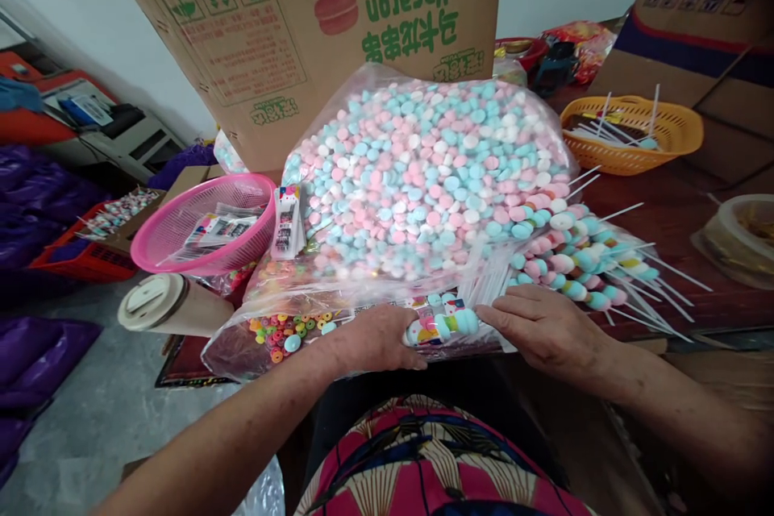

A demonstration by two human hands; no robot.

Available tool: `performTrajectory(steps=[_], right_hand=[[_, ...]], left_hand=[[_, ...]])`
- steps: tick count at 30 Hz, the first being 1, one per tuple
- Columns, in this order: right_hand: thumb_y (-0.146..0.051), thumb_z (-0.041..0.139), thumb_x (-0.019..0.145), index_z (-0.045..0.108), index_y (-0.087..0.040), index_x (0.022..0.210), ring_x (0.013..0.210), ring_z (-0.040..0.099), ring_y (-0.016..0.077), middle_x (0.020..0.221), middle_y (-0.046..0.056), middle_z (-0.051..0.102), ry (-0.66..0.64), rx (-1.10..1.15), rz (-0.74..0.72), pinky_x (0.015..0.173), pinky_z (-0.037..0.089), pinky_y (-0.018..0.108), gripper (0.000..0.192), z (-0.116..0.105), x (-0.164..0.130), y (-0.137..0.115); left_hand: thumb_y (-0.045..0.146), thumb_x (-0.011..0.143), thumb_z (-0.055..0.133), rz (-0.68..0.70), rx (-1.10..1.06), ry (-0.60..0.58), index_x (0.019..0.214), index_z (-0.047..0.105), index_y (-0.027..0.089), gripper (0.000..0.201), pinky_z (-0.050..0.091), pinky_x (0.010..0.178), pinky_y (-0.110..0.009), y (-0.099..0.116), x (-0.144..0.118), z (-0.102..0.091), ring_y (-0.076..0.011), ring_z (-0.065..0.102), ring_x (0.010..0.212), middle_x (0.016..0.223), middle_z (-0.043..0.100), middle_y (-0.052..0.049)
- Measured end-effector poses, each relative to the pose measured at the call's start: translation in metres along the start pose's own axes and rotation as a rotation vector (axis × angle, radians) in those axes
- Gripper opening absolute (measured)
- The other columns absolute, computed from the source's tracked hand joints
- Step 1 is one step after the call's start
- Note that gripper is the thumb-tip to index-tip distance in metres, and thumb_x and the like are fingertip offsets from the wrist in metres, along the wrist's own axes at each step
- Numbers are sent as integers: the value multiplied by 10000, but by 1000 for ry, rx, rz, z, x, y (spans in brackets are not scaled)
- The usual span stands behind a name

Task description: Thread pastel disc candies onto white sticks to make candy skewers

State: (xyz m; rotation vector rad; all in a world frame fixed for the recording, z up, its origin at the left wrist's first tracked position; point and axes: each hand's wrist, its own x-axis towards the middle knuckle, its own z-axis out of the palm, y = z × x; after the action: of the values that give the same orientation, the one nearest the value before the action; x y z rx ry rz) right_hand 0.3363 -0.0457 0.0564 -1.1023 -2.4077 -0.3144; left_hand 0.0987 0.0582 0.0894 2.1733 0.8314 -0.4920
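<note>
My left hand (378, 339) and my right hand (544, 326) meet at the near edge of a big clear bag of pink, blue and white round candies (423, 169). Between them lies a candy skewer in a printed wrapper (441, 326); my left hand grips one end and my right fingertips touch the other. A bunch of white sticks (487, 282) lies just above my right hand. A pile of finished candy skewers (580, 258) fans out to the right. A smaller bag of coloured ring candies (284, 330) sits left of my left hand.
A pink basket (205, 222) with printed wrappers stands at left, a lidded cup (163, 302) below it. An orange basket (632, 133) with sticks is at back right. A large "Macaron" cardboard box (314, 16) stands behind. A tape roll (743, 238) lies at far right.
</note>
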Motion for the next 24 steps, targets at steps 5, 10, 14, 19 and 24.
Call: performTrajectory(steps=[5, 10, 14, 19, 24], right_hand=[[-27, 447, 853, 567, -67, 1028, 703, 517, 174, 807, 76, 661, 30, -120, -224, 660, 380, 334, 216, -18, 14, -8], [-42, 392, 858, 594, -107, 937, 599, 497, 156, 689, 40, 617, -47, 12, -79, 567, 341, 292, 227, -6, 19, -17], [-10, 404, 805, 604, -133, 900, 630, 531, 142, 707, 34, 609, -204, 168, 155, 545, 331, 249, 253, 10, 21, -24], [-16, 460, 755, 628, -150, 834, 643, 504, 172, 684, 38, 595, -228, 36, 137, 590, 309, 287, 229, 10, 27, -15], [2, 469, 717, 630, -152, 807, 643, 477, 187, 648, 39, 589, -190, 12, 45, 621, 282, 311, 241, 3, 22, -7]], left_hand=[[391, 595, 717, 95, -458, -336, 794, 582, 178, 322, 403, 535, -234, -9, 9, 1, -117, 477, 545, 619, 521, 50], [389, 669, 676, 118, -97, -12, 921, 623, 195, 323, 435, 655, -262, 7, 10, 5, -195, 592, 747, 796, 644, -5], [454, 768, 551, -17, 218, 269, 1034, 613, 186, 383, 458, 701, -358, 22, 17, 23, -303, 629, 834, 924, 685, -111], [482, 739, 598, -39, 144, 304, 1079, 596, 209, 437, 446, 693, -307, 18, 16, 22, -270, 630, 853, 939, 690, -74], [548, 665, 658, 72, 109, 126, 981, 641, 219, 456, 402, 607, -252, 6, 3, 7, -220, 626, 767, 847, 689, -23]])
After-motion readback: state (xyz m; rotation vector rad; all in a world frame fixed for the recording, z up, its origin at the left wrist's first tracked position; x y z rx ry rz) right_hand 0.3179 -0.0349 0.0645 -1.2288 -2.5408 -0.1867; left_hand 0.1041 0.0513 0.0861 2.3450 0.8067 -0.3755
